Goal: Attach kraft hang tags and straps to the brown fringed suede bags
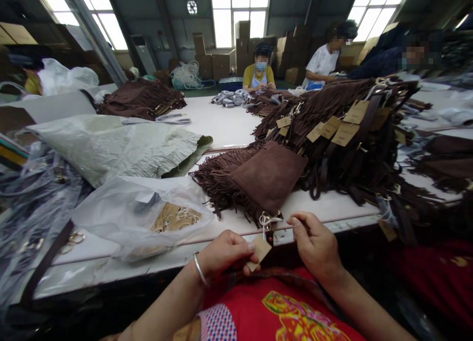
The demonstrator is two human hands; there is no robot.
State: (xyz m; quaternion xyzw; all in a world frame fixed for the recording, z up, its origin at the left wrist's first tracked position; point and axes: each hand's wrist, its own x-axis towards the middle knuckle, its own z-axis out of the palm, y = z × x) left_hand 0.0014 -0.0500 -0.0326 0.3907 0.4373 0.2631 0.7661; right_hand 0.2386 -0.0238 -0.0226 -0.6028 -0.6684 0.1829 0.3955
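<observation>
My left hand (229,255) is closed on a tan cardboard hang tag (259,252) at the table's front edge. A white string (266,220) runs from the tag to the metal hardware of a brown fringed suede bag (271,176), which lies flat on the table just beyond. My right hand (314,240) pinches thumb against forefinger beside that hardware, with the loose end of the string at its fingertips. Left of my hands, a clear plastic bag (121,222) lies open, with a pile of tan tags (175,218) and white strings inside.
A tall heap of brown fringed bags (343,149) with tags stands at right. Pale green sacking (121,144) and more brown bags (140,98) lie at left, near plastic-wrapped straps (40,198). Across the table (221,124), a masked person (258,75) works; other people are around.
</observation>
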